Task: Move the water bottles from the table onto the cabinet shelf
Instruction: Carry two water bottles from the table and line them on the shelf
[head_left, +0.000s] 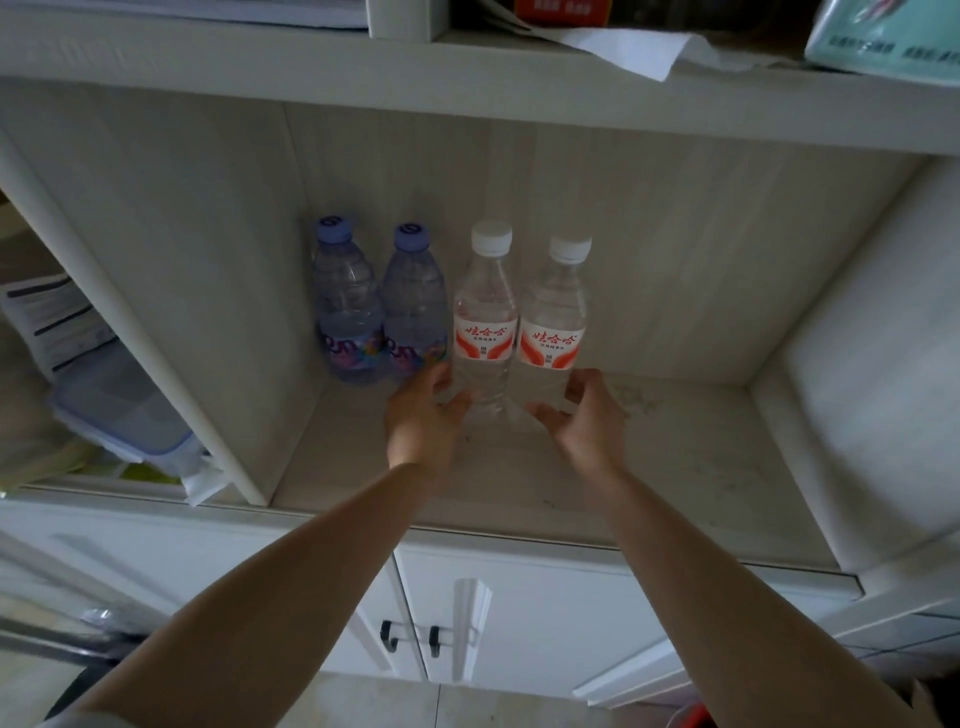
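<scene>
Our two hands at four upright bottles on the cabinet shelf (675, 467).
Our left hand (423, 415) and right hand (587, 415), fingers loosely spread, cup the bases of the white-capped bottles (485, 322), directly ahead; purple-capped bottles (348, 306) stand left of them.

Four upright bottles (447, 306) crowd your shelf's (701, 457) back left corner, touching side by side; its right half and front edge lie open to you.

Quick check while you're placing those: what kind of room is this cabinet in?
Probably a home kitchen or pantry corner, though I can't be sure. A white shelved cabinet holds four water bottles, a plastic food container sits in the next bay, and cupboard doors with black handles are below.
</scene>
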